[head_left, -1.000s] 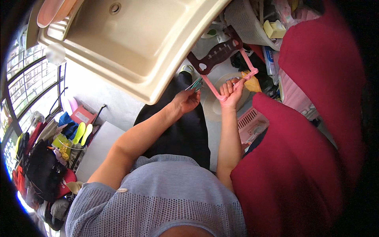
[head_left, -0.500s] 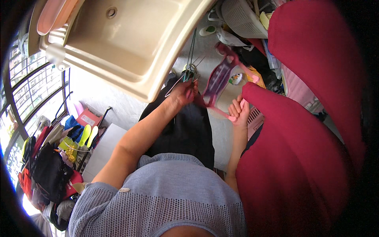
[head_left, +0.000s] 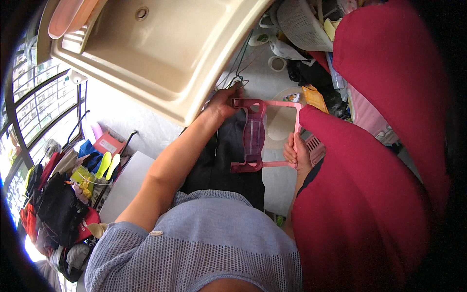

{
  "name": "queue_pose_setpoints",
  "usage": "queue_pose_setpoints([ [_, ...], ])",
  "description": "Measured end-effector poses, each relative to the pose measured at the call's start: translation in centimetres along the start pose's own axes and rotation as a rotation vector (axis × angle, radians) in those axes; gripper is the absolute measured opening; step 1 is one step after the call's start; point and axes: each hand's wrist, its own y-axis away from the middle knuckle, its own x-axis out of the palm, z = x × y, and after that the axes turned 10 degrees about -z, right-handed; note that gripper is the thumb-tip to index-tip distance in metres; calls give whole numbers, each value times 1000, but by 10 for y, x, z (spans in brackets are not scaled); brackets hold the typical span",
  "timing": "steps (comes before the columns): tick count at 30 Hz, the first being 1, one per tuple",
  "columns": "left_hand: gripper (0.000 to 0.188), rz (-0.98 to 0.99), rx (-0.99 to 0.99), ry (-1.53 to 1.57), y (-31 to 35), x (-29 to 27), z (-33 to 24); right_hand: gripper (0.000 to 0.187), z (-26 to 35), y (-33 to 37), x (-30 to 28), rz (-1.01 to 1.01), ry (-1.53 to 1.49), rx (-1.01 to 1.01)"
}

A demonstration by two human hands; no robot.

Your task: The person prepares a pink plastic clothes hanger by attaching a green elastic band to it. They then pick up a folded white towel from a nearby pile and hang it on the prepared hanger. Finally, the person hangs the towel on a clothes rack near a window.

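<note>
My right hand is closed round the long bar of a pink and maroon plastic frame. A pink U-shaped bar forms its right side; a maroon bracket with a purple middle and cut-out holes forms the left side. Left of it, my left hand is closed on several thin wire hangers, some dark green, by the sink's corner. The frame's upper maroon end meets the fingers of this hand; whether they grip it too is hard to see. Dark cloth shows below and behind the frame.
A beige sink fills the upper left. Large red cloth hangs at the right, covering part of my right forearm. Clothes and shoes pile up by the barred window at left. A white basket and a cup lie beyond the frame.
The plastic frame has turned from a slanted, blurred pose to nearly level and moved slightly nearer. My left hand has risen a little; my right hand has moved its hold along the frame's bar.
</note>
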Motion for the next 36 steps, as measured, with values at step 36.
queue_pose_setpoints([
  [36, 12, -46, 36, 293, 39, 42, 62, 42, -27, -62, 61, -76, -12, -182],
])
